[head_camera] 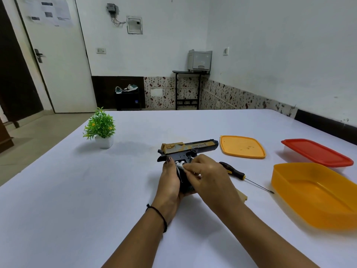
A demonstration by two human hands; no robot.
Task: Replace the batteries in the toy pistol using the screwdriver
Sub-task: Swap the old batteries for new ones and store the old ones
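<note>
White bench [135, 190] in a plain room. We see the toy pistol [190, 149] mid-bench, barrel pointing right, its handle wrapped in the left grip [171, 182]. Right grip [206, 174] pinches a small silvery battery [180, 165] at the handle — closed on it. Screwdriver [241, 175] lies just right of the hands, near the yellow tub [316, 192].

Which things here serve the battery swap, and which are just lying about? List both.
In use: toy pistol, battery, screwdriver, left hand, right hand.

Lying about: potted plant, orange lid, orange container, red-lidded box.
</note>
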